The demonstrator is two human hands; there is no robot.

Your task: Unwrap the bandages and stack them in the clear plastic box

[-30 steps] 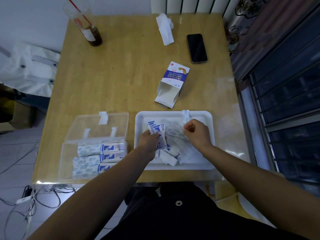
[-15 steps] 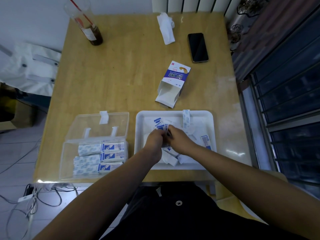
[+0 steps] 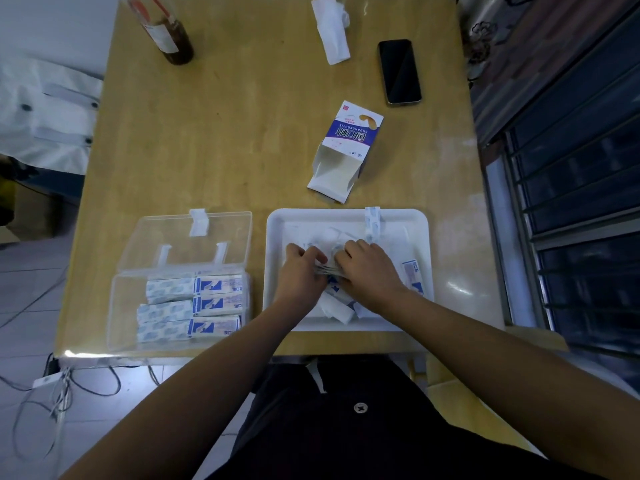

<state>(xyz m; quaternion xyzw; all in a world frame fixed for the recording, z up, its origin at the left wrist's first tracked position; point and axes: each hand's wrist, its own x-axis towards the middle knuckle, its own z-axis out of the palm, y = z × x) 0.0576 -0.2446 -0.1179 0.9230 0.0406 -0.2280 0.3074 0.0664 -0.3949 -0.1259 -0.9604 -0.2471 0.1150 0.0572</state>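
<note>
Both your left hand and right hand met over the white tray, fingers curled, pinching a thin stack of bandages between them; the clear plastic box sat just left of the tray, lid open, three rows of bandages inside.

The table is pale yellow-tan wood with a faint grain. At its near edge the tray is plain white and the box is clear. The bandages in the box are white, printed pale blue at one end and dark blue at the other. The carton mid-table is white with a purple-blue band. Along the far edge are a black phone, a white tissue and a bottle of dark brown liquid.
</note>
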